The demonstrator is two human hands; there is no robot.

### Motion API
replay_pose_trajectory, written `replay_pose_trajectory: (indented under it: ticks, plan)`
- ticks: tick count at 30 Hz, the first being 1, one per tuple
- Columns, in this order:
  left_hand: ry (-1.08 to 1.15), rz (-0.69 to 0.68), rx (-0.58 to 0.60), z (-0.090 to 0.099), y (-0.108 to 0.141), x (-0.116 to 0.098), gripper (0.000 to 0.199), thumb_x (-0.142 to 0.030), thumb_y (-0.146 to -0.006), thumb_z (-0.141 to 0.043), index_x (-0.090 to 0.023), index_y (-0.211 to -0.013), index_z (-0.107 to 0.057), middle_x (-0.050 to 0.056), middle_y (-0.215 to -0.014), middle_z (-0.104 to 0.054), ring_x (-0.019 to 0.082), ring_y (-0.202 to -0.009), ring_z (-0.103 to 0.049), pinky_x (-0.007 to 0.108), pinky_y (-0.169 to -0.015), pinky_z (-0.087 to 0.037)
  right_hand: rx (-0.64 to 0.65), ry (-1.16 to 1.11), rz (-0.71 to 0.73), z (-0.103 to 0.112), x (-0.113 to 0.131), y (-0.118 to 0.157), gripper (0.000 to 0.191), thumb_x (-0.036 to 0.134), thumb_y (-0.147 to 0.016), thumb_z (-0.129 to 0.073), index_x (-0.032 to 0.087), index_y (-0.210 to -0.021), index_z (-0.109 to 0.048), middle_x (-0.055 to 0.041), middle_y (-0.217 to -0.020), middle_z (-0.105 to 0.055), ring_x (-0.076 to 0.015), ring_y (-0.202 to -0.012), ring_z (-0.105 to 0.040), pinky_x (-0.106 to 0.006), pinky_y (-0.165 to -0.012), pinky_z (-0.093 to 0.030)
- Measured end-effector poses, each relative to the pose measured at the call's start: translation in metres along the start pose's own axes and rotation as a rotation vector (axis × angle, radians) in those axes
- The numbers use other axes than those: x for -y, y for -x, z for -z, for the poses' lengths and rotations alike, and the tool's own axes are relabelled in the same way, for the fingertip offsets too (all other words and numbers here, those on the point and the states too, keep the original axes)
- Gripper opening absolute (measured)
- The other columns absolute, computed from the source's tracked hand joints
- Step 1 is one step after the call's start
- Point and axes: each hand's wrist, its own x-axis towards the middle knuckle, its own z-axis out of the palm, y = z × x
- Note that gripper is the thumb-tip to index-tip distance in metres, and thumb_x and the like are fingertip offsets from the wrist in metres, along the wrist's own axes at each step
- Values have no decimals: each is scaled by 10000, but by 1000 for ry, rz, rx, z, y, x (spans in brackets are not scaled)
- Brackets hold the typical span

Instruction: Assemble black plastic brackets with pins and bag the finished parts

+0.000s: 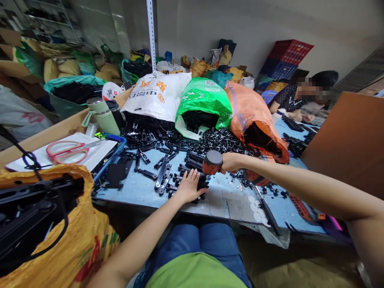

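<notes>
My right hand (pixel 230 162) is wrapped round a red and black cordless drill (pixel 212 164), held over the table at the right end of a row of black plastic parts (pixel 195 161). The drill's front end and the spot under it are hidden. Fingers spread, my left hand (pixel 189 188) lies flat on the nearer parts of that row, just left of the drill. Left of this hand lie several loose black arm pieces (pixel 162 174). Behind the drill is a heap of small black parts and screws (pixel 222 141).
White (pixel 159 94), green (pixel 207 100) and orange (pixel 252 108) sacks stand along the back. Scissors (pixel 67 151) and a green flask (pixel 103 116) are at left, above a yellow sack (pixel 90 232). A screwdriver (pixel 268 212) lies at the front edge. Another person (pixel 289 98) sits far right.
</notes>
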Motion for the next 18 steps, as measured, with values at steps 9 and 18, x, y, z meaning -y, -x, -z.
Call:
replay_pose_trajectory:
  ticks: [9, 18]
  plan:
    - [-19, -54, 60, 8, 16, 3, 973, -782, -716, -261, -84, -1392, -218, 174, -1464, -198, 296, -1363, -88, 491, -1083, -69, -79, 107, 31, -10, 26, 24, 201, 267, -568, -577, 157, -707, -673, -47, -642, -633, -180, -572, -585, -234, -481, -377]
    - [-129, -92, -35, 4, 44, -6, 854, -690, -735, -434, -139, -1368, -279, 142, -1450, -260, 287, -1355, -141, 478, -1094, -52, -30, 188, 43, -29, 41, 31, 132, 252, -560, -604, 152, -627, -657, -86, -620, -620, -239, -627, -600, -276, -523, -402]
